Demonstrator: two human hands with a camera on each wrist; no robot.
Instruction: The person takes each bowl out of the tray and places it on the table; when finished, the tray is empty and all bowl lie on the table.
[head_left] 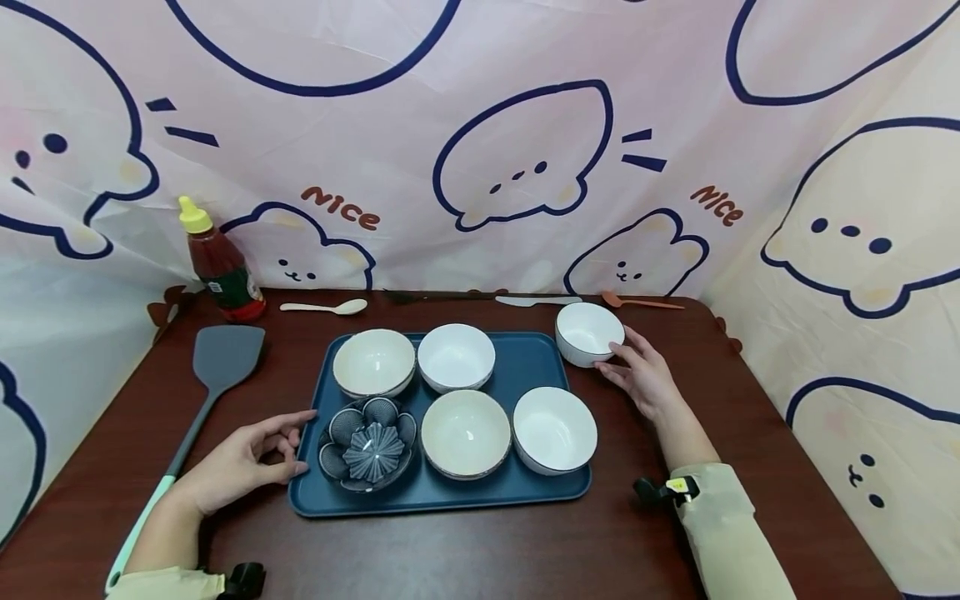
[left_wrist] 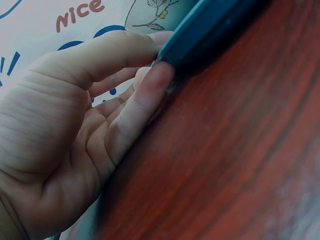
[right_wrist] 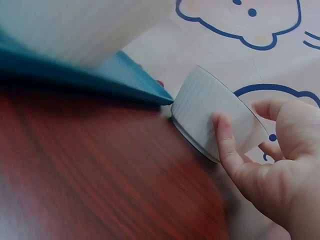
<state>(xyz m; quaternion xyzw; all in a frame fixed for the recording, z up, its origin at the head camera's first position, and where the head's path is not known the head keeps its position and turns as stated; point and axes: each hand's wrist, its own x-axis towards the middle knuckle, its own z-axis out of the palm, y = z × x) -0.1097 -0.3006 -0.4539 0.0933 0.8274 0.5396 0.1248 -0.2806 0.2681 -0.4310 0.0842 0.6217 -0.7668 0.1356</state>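
Bowl [head_left: 587,332] is pinched between thumb and fingers of right hand [head_left: 647,379]; located just left of grip, beside far right corner of tray [head_left: 528,358]. Tray edge is pinched by left hand [head_left: 240,467]; tray extends rightward from that grip. Light, even pinch and level bowl are advised; tray is best held steady. Contact with white bowl [head_left: 555,429], left of right grip and nearer person, is best avoided.
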